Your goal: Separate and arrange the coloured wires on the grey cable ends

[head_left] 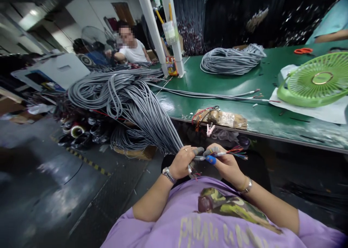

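A thick bundle of grey cables (152,110) hangs over the table's edge and runs down to my lap. My left hand (185,162) is closed round the bundle's end, with stripped tips and thin red wires poking out below it. Close beside it, my right hand (225,164) pinches the end of one grey cable (200,158), which spans the small gap between the hands. Coloured wires (237,151), red, green and blue, fan out past the right fingers. Coverings wrap some fingertips, a blue one on the right thumb and grey ones on others.
On the green table (187,85) lie a coil of grey cable (232,59), loose cable ends, a taped wooden block (221,118), a pink clip (210,129), orange scissors (303,51) and a green fan (320,78). A white post (153,27) rises behind. A co-worker (133,49) sits beyond.
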Available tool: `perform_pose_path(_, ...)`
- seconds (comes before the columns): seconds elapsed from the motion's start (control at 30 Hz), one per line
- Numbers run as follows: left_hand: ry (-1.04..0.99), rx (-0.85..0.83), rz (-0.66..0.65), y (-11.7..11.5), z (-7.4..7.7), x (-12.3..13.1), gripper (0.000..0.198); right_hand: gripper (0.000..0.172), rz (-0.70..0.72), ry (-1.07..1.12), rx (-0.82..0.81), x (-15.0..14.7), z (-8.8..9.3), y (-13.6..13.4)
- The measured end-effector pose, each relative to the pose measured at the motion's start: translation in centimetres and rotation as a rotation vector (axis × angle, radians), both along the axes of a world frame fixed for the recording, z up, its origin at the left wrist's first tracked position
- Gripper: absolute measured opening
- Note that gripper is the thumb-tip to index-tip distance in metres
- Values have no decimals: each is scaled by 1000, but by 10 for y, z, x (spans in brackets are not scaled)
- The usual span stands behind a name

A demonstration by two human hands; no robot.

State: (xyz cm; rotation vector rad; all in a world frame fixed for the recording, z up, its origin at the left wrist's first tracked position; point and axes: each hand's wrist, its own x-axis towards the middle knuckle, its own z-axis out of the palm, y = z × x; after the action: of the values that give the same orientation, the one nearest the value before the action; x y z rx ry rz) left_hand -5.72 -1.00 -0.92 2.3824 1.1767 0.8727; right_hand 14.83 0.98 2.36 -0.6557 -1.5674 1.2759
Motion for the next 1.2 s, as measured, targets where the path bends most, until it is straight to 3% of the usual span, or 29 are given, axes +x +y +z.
perform_pose_path(0.1, 3, 32, -45, 5, -3, 0, 51, 21, -14, -13, -29, 4, -3, 0)
perform_pose_path(0.23, -187, 74, -18, -3, -6, 0, 49, 27, -106, -64, -114, 14, -12, 7)
perform_pose_path(0.33, -370, 54, 116, -22, -4, 0, 42, 30, -231, -48, -144, 25, -19, 14)
perform_pose_path(0.47, -736, -66, 431, -39, 5, -4, 41, 31, -295, -84, -133, 35, -30, 22)
perform_pose_path(0.57, -842, -196, 555, -32, 17, -6, 32, 29, -156, -209, -79, 23, -38, 27)
perform_pose_path(0.7, -958, -329, 505, -4, 32, 1, 32, 27, 174, -363, 12, -11, -46, 33)
perform_pose_path(0.77, -974, -363, 479, 9, 34, 8, 33, 25, 243, -371, 56, -26, -49, 35)
perform_pose_path(0.87, -911, -398, 450, 20, 32, 17, 35, 19, 225, -368, 41, -36, -54, 39)
perform_pose_path(1.2, -458, -321, 287, 26, 17, 18, 19, 15, 228, -456, 70, -31, -56, 40)
